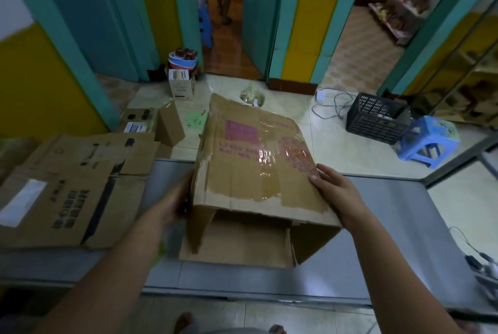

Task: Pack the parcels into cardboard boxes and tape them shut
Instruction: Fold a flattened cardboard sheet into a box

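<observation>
Right hand [331,191] rests flat-fingered atop the worn brown cardboard box [250,172]; left hand [179,199] at its left wall, grip blurred; mouth faces the person.

A cardboard box [250,172] lies on its side in the middle of the tabletop [377,212], its open end facing near. The left hand [177,199] is against the box's left side, its grip too blurred to read; the right hand [331,185] rests flat on the top panel's right edge. Flattened boxes [67,193] lie on the tabletop's left part. On the floor beyond, cardboard pieces [169,123] stand far left, with a small carton [182,86] farther back against the wall and stacked bowls [182,60] behind it. A crate [377,121] sits far right, cables [331,104] to its left, a stool [428,139] to its right. Shelves [398,13] stand farthest right.
</observation>
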The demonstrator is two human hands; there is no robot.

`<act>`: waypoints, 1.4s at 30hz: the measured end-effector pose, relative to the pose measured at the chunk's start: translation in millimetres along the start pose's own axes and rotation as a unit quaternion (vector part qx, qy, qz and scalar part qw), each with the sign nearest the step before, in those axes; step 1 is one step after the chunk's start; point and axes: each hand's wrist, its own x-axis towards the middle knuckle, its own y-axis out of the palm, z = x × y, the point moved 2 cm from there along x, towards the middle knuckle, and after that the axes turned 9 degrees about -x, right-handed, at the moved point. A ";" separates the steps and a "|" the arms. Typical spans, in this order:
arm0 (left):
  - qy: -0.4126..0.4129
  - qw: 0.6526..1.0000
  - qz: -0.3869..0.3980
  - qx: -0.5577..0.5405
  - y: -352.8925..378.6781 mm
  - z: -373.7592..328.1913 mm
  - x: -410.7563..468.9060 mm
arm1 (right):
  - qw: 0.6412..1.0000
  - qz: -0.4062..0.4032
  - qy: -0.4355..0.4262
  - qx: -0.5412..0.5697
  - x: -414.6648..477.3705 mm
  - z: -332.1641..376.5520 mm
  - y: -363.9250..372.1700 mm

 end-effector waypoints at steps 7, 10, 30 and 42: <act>0.020 0.996 0.059 -0.057 30.3 16.6 -44.3 | 1.000 -0.004 0.012 0.015 -12.3 -4.4 7.4; 0.066 0.997 0.031 -0.001 8.9 28.5 -26.4 | 0.997 0.013 0.007 0.080 -17.6 -5.3 7.1; 0.212 0.970 0.122 -0.004 -9.8 -2.2 -50.7 | 0.968 0.024 -0.150 -0.199 -19.2 -23.2 46.3; 0.297 0.949 0.093 0.050 7.1 -25.7 -66.4 | 0.955 -0.143 -0.140 -0.220 0.1 -17.1 72.6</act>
